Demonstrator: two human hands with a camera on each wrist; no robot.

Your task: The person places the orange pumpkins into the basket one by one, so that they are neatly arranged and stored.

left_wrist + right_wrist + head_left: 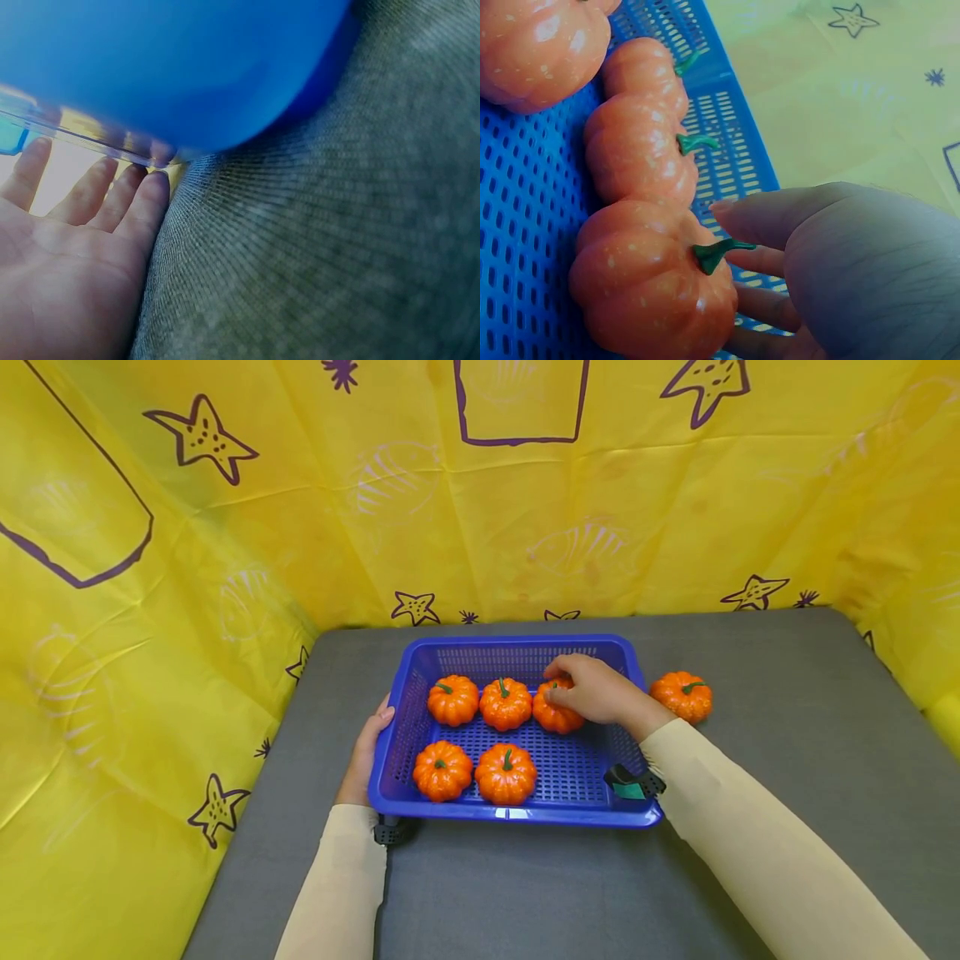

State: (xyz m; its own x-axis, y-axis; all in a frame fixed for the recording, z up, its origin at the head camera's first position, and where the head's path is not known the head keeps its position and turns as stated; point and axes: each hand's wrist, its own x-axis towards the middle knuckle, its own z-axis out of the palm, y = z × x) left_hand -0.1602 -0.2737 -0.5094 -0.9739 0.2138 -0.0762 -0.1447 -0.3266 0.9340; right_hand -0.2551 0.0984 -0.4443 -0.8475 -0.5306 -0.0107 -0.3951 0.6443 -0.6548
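Note:
A blue plastic basket (pixel 517 814) holds several small orange pumpkins with green stems. My left hand (pixel 365 752) rests against the basket's left side, fingertips at its rim; in the left wrist view the fingers (pixel 82 191) extend fairly straight beside the blue wall. Inside the basket, my right hand (pixel 596 689) is over the pumpkin (pixel 557 714) at the right end of the back row. The right wrist view shows its thumb stretched out above the stem of that pumpkin (pixel 652 285), with the other fingers loosely extended along its far side, partly hidden.
Another orange pumpkin (pixel 681 696) sits on the grey table (pixel 787 760), just right of the basket. Two more pumpkins lie in the basket's front row. Yellow cloth (pixel 480 527) with starfish and fish drawings hangs behind and at both sides.

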